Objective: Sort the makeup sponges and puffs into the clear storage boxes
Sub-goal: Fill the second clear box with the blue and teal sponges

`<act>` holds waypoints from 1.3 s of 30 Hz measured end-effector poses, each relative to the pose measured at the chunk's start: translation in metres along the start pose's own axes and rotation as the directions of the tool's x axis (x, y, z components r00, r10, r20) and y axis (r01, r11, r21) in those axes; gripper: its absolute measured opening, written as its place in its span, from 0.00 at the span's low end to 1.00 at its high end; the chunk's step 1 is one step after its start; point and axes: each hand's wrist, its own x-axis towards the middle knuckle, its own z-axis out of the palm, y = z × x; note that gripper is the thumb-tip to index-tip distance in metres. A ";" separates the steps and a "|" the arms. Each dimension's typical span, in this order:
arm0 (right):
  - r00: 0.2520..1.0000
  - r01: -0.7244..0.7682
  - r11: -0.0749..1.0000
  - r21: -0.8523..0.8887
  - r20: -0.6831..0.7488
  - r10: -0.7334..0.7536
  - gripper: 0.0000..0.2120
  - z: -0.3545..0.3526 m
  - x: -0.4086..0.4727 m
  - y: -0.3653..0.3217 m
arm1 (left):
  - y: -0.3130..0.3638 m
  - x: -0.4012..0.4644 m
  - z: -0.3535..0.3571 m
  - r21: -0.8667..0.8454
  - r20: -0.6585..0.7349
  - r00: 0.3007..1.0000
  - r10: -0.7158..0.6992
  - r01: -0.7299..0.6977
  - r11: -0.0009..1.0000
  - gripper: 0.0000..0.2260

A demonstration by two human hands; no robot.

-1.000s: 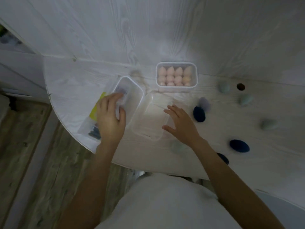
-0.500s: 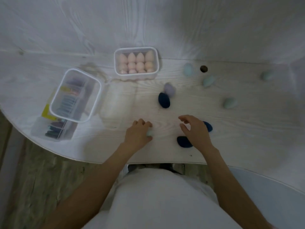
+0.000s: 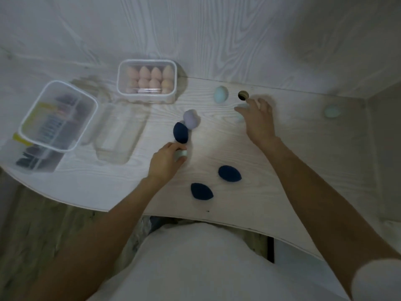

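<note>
Left hand (image 3: 167, 159) grips pale green sponge (image 3: 181, 154), just below-right of empty clear box (image 3: 117, 135) (likely its destination). Right hand (image 3: 258, 120), fingers spread, reaches over another green sponge (image 3: 240, 117), far right of box.

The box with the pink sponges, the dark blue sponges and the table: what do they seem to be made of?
Box: probably clear hard plastic with a whitish rim; the pink sponges show through its walls.
Dark blue sponges: likely soft foam; matte, no shine.
Table: pale wood or wood-look laminate; grain lines show, but which one cannot be told.
</note>
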 end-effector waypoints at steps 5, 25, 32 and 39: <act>0.999 0.034 0.997 0.062 0.004 -0.035 0.20 0.009 0.014 -0.002 | 0.022 -0.013 -0.034 -0.229 -0.084 0.995 0.048 -0.066 0.971 0.10; 0.933 0.347 0.826 0.444 -0.076 -0.350 0.12 -0.006 0.028 -0.267 | -0.083 -0.041 -0.131 -0.375 -0.383 0.857 -0.345 0.197 0.906 0.08; 0.952 0.144 0.844 0.517 0.160 -0.260 0.13 0.026 0.000 -0.265 | -0.098 -0.053 -0.132 -0.339 -0.413 0.820 -0.396 0.265 0.903 0.07; 0.980 0.144 0.932 0.332 0.086 -0.182 0.15 0.043 -0.041 -0.286 | -0.122 -0.071 -0.136 -0.106 -0.376 0.911 -0.168 0.138 0.985 0.08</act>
